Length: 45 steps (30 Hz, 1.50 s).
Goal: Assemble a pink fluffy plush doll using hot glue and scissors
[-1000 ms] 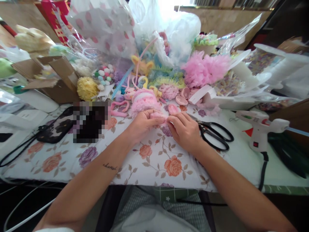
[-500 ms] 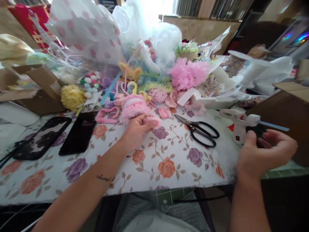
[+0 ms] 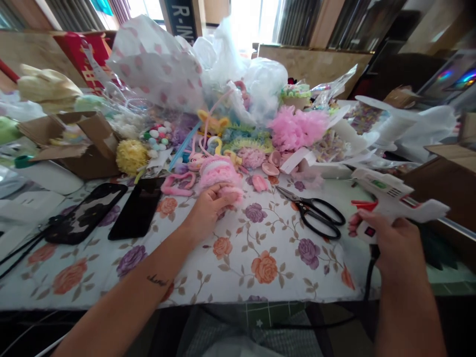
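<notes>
My left hand (image 3: 208, 208) is closed on a fluffy pink plush piece (image 3: 220, 173) with a paler band across it, resting at the middle of the cloth. The kind of plush item cannot be made out. At the right, my right hand (image 3: 390, 240) grips the handle of a white hot glue gun (image 3: 385, 191) with a red trigger. A glue stick juts from its back end and a black cord hangs below. Between the hands lie black-handled scissors (image 3: 316, 210) and a small pink piece (image 3: 259, 183). A pink fuzzy loop (image 3: 178, 184) sits left of the plush.
Two phones, one in a patterned case (image 3: 87, 213) and one black (image 3: 136, 208), lie at the left. Behind them stand a cardboard box (image 3: 85, 153) and a yellow pompom (image 3: 132, 156). Craft materials and plastic bags (image 3: 156, 64) pile along the back. Another box (image 3: 439, 173) stands right.
My right hand has closed round the glue gun and lifted it off the table, turning it. The left hand keeps hold of the pink plush piece. The camera view has tilted up a little.
</notes>
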### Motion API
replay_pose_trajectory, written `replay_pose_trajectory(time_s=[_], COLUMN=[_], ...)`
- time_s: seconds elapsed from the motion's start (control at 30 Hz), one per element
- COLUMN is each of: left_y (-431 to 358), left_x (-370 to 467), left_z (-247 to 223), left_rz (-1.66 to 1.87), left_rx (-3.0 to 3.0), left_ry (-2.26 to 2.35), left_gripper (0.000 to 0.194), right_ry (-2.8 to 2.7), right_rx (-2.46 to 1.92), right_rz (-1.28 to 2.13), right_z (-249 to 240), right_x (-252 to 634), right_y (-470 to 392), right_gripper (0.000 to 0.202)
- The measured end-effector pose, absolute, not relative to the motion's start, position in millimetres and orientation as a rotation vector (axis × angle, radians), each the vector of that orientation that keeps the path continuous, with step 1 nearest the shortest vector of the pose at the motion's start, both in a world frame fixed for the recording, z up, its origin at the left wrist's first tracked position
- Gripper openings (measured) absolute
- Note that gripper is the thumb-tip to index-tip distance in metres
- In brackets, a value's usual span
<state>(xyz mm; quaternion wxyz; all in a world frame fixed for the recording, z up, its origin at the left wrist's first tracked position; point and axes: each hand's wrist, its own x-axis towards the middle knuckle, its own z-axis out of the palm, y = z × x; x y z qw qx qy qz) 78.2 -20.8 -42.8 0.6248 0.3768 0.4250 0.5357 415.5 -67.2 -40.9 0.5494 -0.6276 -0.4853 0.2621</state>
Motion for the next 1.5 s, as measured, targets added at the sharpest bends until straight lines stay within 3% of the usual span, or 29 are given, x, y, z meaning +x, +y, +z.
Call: replay_pose_trajectory(time_s=[0.13,0.23,0.43,0.7,0.87,1.13,1.5], left_y=[-23,-23,-26,-33,-35,-37,-36], left_x=[74,72,71,74,74,75,74], left_z=[-38,-35,-29,-19,-21,-19,-20], left_rz=[1.294,1.375,1.427,1.321,1.288,1.276,1.3], left_rx=[0.874,0.905,0.913,1.004,1.073,1.106,1.103], left_ry=[0.957,0.97,1.01,1.093,1.13,1.132,1.157], left_gripper=[0.035,0.034,0.033,0.019,0.021,0.02,0.022], right_ry=[-1.029,-1.148,-1.095,-1.099,-1.096,-1.063,-1.135], right_rx=[-1.355,-1.382,-1.335,-1.412,-1.453,-1.436,-1.524], right_rz=[1.249,1.424,1.387,1.368,1.357,1.34,1.27], right_z=[-29,-32,-39,-30,-32,-31,-42], right_x=[336,299,273,266,267,265,271], right_y=[-91,-96,-103,-106,-106,-107,-107], right_gripper=[0.033,0.038,0.024,0.037,0.043,0.028,0.031])
